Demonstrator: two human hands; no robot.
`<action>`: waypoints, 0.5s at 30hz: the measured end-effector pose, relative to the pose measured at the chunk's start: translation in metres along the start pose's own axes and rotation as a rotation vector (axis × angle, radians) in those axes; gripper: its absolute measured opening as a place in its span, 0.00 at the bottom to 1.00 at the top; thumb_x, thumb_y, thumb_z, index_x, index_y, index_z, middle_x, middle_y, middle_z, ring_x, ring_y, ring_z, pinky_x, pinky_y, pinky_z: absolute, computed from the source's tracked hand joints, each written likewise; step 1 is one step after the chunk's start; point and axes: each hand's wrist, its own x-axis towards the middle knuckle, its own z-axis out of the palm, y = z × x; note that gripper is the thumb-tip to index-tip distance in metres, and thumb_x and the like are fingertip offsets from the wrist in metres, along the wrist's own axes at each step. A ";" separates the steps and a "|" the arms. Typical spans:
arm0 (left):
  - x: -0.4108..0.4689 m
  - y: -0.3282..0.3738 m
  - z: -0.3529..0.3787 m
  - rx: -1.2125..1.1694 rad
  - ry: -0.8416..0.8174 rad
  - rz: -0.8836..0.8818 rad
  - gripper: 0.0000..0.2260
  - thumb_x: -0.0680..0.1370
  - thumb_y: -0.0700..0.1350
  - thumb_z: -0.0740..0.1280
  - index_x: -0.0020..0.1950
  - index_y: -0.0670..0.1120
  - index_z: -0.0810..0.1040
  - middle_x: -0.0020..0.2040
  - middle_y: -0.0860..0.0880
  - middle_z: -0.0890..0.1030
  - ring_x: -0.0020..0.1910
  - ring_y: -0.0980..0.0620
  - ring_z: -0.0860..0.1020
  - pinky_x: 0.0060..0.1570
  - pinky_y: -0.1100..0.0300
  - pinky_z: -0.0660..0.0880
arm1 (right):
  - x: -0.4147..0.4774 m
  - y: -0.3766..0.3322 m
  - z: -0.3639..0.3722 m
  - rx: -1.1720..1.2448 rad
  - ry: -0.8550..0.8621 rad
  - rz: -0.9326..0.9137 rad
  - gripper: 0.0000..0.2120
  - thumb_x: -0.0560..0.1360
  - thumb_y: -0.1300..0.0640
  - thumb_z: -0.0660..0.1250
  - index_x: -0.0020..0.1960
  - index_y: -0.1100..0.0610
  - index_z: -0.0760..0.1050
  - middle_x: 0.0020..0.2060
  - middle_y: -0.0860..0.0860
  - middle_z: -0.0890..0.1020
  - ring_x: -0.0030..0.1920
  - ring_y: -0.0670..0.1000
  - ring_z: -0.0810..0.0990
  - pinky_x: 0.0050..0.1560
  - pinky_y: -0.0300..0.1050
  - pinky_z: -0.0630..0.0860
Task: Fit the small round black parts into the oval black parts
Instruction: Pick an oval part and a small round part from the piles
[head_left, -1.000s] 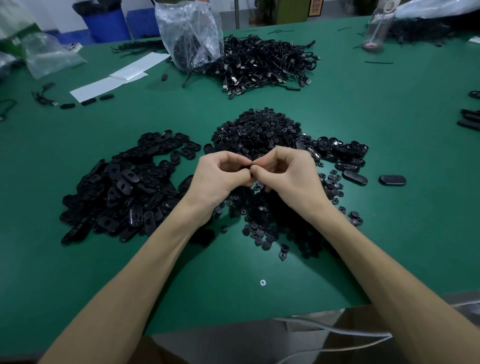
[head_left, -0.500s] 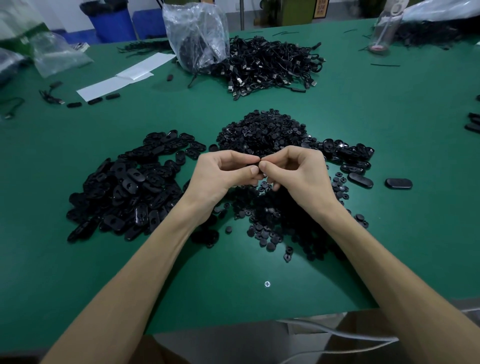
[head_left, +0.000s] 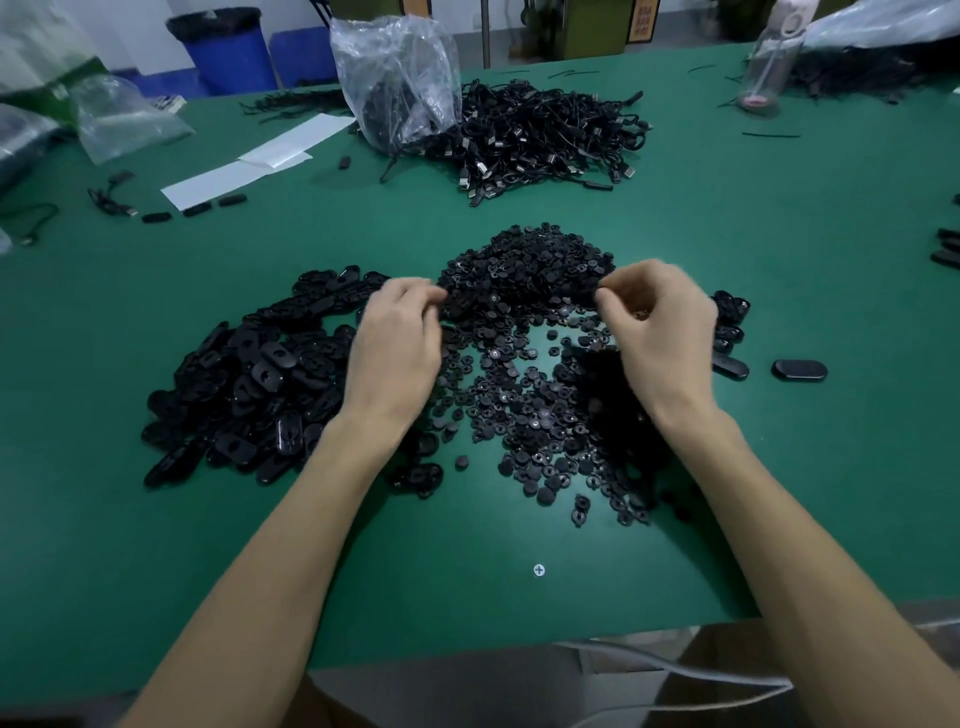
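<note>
The surface (head_left: 727, 467) is showing a plain deep green all over. At nine o'clock the oval black parts (head_left: 249, 384) are gleaming glossy black. In the middle the small round black parts (head_left: 524, 270) are looking duller black, a few catching pale glints. Up at twelve o'clock a heap of cables (head_left: 545, 135) is lying black with silvery plug ends, beside a clear bag (head_left: 400, 78). Toward ten o'clock a paper strip (head_left: 223, 179) is showing white, and a bin (head_left: 228, 49) beyond it is standing bright blue. At six o'clock a screw head (head_left: 539, 570) is shining white.

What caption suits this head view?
Left hand and right hand, fingers curled, apart above the small round parts; oval parts heaped at left on the green table.
</note>
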 end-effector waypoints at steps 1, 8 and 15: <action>0.002 -0.007 0.000 0.113 -0.036 -0.045 0.15 0.86 0.39 0.61 0.72 0.40 0.77 0.71 0.42 0.76 0.72 0.46 0.72 0.75 0.53 0.66 | 0.003 0.004 -0.002 -0.083 0.047 0.010 0.03 0.80 0.59 0.70 0.52 0.57 0.81 0.47 0.51 0.81 0.45 0.49 0.78 0.52 0.44 0.76; 0.008 -0.025 0.003 0.344 -0.162 -0.122 0.18 0.86 0.39 0.59 0.75 0.37 0.72 0.74 0.37 0.74 0.74 0.39 0.70 0.75 0.47 0.65 | 0.007 0.020 -0.009 -0.416 0.047 0.079 0.12 0.80 0.65 0.61 0.58 0.61 0.82 0.56 0.60 0.77 0.61 0.61 0.71 0.62 0.53 0.69; 0.010 -0.023 -0.003 0.395 -0.015 -0.090 0.11 0.85 0.45 0.66 0.63 0.41 0.82 0.56 0.42 0.83 0.57 0.40 0.79 0.64 0.47 0.68 | 0.008 0.018 -0.009 -0.389 0.117 0.085 0.13 0.80 0.66 0.61 0.59 0.62 0.82 0.56 0.60 0.77 0.61 0.61 0.70 0.63 0.53 0.69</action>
